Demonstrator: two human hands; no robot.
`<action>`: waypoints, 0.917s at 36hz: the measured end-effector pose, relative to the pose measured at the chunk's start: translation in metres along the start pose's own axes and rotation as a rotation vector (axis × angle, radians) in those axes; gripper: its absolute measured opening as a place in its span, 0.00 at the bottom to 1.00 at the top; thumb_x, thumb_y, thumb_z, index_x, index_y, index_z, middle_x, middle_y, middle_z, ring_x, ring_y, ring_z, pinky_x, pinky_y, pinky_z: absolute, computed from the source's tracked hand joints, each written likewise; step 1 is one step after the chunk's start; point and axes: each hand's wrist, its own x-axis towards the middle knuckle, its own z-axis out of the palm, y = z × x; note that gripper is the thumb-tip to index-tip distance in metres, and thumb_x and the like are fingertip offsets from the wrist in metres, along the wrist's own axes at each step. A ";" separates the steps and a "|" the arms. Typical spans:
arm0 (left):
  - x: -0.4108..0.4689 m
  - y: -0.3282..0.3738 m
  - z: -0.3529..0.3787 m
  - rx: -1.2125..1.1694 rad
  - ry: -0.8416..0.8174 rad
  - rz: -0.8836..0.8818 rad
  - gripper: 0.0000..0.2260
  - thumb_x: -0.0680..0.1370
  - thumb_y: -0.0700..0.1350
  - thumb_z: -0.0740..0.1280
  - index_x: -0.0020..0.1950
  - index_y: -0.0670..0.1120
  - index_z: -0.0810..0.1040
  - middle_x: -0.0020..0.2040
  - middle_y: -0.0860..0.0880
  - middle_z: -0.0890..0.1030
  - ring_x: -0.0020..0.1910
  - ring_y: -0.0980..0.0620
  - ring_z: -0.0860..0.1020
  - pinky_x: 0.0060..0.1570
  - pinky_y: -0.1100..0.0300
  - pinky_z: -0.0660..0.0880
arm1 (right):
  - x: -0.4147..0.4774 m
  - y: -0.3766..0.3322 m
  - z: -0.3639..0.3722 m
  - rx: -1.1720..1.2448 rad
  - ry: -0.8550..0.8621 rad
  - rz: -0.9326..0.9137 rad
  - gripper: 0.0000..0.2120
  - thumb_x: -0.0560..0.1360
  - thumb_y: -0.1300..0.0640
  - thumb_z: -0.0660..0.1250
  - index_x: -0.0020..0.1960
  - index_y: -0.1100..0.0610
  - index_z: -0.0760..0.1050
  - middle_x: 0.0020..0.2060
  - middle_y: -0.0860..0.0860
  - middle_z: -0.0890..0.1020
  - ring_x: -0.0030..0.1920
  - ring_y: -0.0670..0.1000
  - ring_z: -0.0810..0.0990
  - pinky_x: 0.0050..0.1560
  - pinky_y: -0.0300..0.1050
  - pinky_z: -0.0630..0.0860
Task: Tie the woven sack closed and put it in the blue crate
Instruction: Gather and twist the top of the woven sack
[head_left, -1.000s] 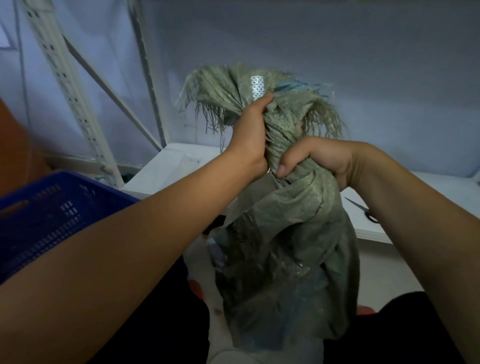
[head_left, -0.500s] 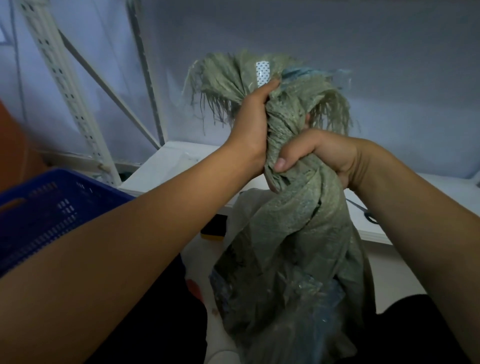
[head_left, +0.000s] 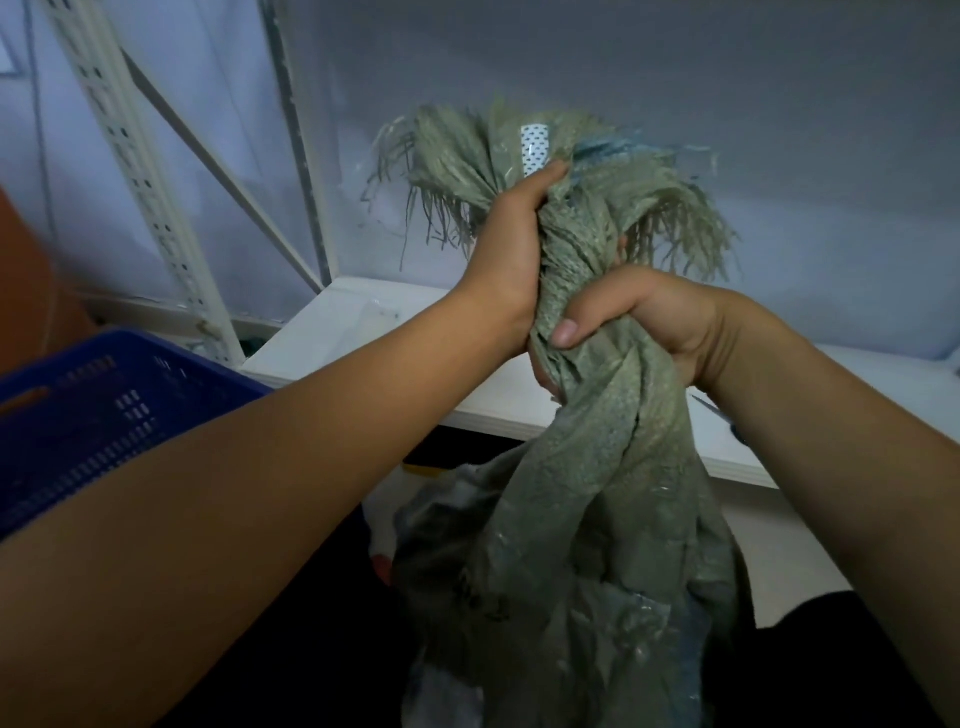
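Observation:
A grey-green woven sack (head_left: 587, 519) hangs upright in front of me, its neck twisted into a rope and its frayed mouth fanning out on top. My left hand (head_left: 511, 260) grips the neck just under the fringe, next to a white dotted tag. Just below it, my right hand (head_left: 639, 322) clenches the twisted neck, thumb across the front. The blue crate (head_left: 88, 415) stands at the left, partly hidden behind my left forearm.
A low white shelf board (head_left: 353, 332) runs behind the sack, with scissors (head_left: 722, 415) lying on it at the right. White perforated rack posts (head_left: 130, 171) rise at the left against a pale wall. My dark-clothed legs fill the bottom of the view.
Both hands have kept their grip on the neck. The sack has risen slightly and its body hangs longer below the hands, more tightly twisted.

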 end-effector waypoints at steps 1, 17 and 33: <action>0.001 -0.001 -0.001 0.005 0.006 0.002 0.16 0.81 0.49 0.62 0.59 0.38 0.82 0.51 0.40 0.85 0.51 0.42 0.83 0.58 0.48 0.79 | 0.001 0.001 -0.001 0.003 0.004 0.011 0.15 0.60 0.57 0.77 0.41 0.67 0.83 0.36 0.60 0.84 0.36 0.55 0.84 0.43 0.48 0.82; 0.015 -0.011 -0.010 0.043 -0.003 -0.003 0.16 0.82 0.48 0.62 0.59 0.39 0.82 0.51 0.40 0.85 0.48 0.44 0.84 0.51 0.53 0.81 | 0.008 0.014 -0.014 -0.064 0.127 0.078 0.15 0.60 0.57 0.75 0.43 0.66 0.84 0.40 0.61 0.84 0.40 0.57 0.84 0.48 0.49 0.81; 0.071 -0.089 -0.072 0.489 0.134 -0.439 0.20 0.74 0.50 0.74 0.61 0.41 0.82 0.49 0.42 0.87 0.47 0.43 0.86 0.45 0.53 0.83 | 0.069 0.100 -0.037 -0.055 0.739 -0.039 0.17 0.73 0.60 0.76 0.61 0.55 0.81 0.50 0.55 0.87 0.49 0.55 0.86 0.47 0.47 0.83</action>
